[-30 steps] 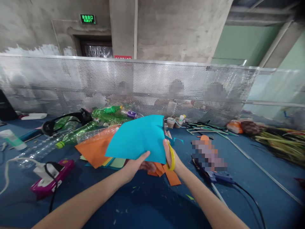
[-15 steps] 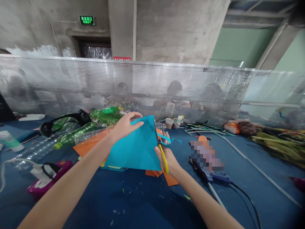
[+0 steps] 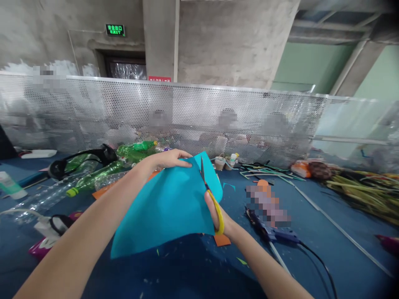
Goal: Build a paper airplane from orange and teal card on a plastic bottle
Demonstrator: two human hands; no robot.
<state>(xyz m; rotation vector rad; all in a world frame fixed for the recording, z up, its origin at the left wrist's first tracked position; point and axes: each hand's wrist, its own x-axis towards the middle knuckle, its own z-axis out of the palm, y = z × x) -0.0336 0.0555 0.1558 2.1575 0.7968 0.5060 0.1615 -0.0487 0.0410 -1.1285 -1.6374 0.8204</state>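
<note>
1. Over the middle of the worktop [image 3: 187, 272], short of its far edge, a blue sheet [image 3: 162, 207] is held up at a slant, one corner drooping toward the near edge.
2. The left hand [image 3: 168, 158] pinches the sheet's upper edge, thumb on the near face; its other fingers are partly hidden, so I cannot tell how they lie.
3. The right hand [image 3: 227, 223] grips yellow-handled scissors [image 3: 216, 205], thumb at the handle; its remaining fingers are mostly out of sight.
4. One blade shows against the sheet, pointing to the far edge, with a narrower part of the sheet to its right; the other blade seems to be behind the paper.
5. An orange piece [image 3: 222, 240] lies on the worktop below the right hand.
6. Toward the far edge, green bottles [image 3: 99, 176] lie to the left and two small cups [image 3: 220, 163] stand beyond the scissors.
7. Right of the right hand lies a dark blue tool [image 3: 285, 236] with a black cable.
</note>
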